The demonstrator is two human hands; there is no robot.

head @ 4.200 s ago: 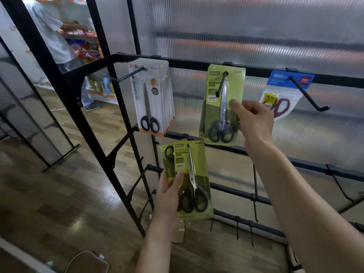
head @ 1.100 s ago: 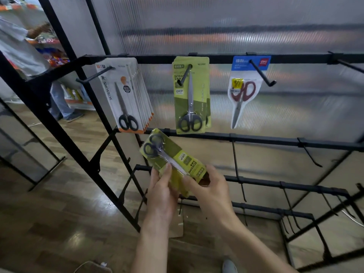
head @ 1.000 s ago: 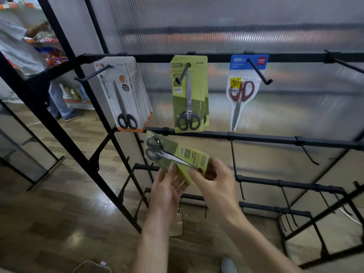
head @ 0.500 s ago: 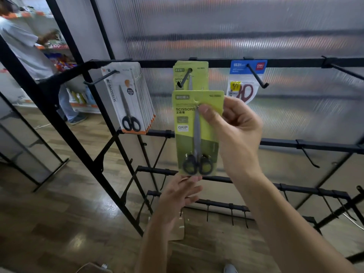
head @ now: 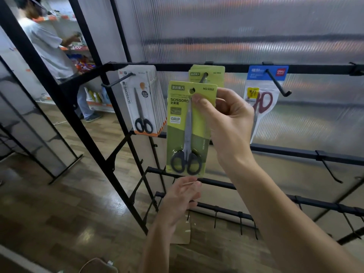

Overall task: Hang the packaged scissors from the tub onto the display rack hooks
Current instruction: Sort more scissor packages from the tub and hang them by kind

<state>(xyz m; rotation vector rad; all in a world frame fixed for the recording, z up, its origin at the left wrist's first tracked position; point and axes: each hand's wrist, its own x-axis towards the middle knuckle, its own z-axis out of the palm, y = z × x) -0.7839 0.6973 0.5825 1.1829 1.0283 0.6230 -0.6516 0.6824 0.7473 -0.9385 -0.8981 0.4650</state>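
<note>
Near the middle of the display rack (head: 256, 67), the green carded scissors pack (head: 189, 131) is standing upright, long axis vertical, blade tips pointing up and black handles down. Its hang hole is sitting just below and in front of the middle hook (head: 203, 78), where another green pack (head: 213, 74) is already hanging. The right hand (head: 226, 123) is pinching the pack's upper right part, thumb across the front. The left hand (head: 182, 200) is hovering just under the pack's bottom edge, fingers loosely extended, holding nothing.
</note>
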